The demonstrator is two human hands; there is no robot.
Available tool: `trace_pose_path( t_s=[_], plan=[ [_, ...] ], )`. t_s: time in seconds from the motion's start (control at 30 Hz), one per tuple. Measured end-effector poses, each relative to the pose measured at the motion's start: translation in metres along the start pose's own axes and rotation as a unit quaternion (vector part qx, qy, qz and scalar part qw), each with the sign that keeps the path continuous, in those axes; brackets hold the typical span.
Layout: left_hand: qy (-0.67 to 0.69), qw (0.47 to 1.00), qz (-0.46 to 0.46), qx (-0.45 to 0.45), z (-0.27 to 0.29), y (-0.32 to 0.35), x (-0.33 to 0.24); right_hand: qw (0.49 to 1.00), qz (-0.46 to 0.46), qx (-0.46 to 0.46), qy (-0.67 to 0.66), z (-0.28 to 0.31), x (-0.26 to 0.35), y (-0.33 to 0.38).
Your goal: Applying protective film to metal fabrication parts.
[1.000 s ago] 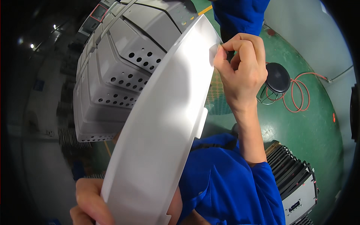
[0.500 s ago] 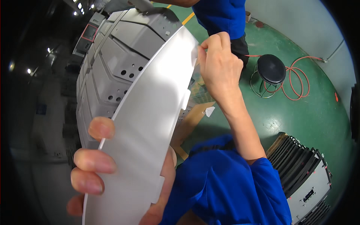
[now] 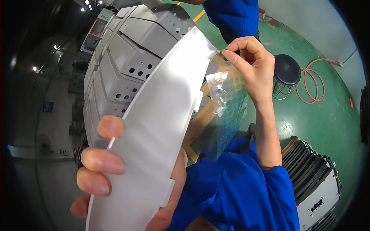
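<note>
Two bare hands are working a white plastic panel point(image 3: 154, 127) close to the camera. Left hand point(image 3: 104, 161) is gripping its lower end, fingers point(image 3: 102, 161) curled over the edge. Behind, grey housings point(image 3: 127, 54) are standing stacked. Right hand point(image 3: 252, 71) is pinching clear film point(image 3: 229, 111) at the panel's top corner, above the green floor point(image 3: 320, 115).

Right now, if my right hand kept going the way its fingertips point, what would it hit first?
Probably the top corner of the white plastic panel: the right hand pinches toward it, fingertips almost touching, a clear film hanging below. Depth is uncertain.
</note>
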State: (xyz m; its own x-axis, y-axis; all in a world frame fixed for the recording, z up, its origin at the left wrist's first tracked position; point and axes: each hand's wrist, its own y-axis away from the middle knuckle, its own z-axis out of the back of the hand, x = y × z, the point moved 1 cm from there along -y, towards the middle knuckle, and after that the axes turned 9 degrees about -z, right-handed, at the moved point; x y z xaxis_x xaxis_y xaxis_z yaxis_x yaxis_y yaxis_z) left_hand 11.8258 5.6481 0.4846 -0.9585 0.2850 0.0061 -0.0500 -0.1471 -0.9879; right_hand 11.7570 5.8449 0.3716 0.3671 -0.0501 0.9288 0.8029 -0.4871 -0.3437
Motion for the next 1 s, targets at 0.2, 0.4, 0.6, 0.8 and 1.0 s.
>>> trace_pose_path(
  t_s=[0.2,0.4,0.6,0.8,1.0],
  plan=[
    [-0.024,1.0,0.011,0.0,0.006,0.0,-0.017,0.991,0.084,-0.036,0.095,-0.014,0.005,0.004],
    [-0.041,0.999,0.016,-0.004,0.012,-0.001,-0.029,0.984,0.113,-0.08,0.111,-0.018,0.0,0.002],
    [-0.048,0.999,0.016,-0.008,0.012,-0.001,-0.037,0.983,0.115,-0.088,0.116,-0.019,0.0,0.001],
    [-0.059,0.998,0.013,-0.008,0.014,0.0,-0.04,0.983,0.114,-0.096,0.111,-0.022,-0.001,0.001],
    [-0.07,0.998,0.0,-0.003,0.016,0.003,-0.039,0.981,0.124,-0.1,0.107,-0.021,-0.005,0.002]
  ],
)
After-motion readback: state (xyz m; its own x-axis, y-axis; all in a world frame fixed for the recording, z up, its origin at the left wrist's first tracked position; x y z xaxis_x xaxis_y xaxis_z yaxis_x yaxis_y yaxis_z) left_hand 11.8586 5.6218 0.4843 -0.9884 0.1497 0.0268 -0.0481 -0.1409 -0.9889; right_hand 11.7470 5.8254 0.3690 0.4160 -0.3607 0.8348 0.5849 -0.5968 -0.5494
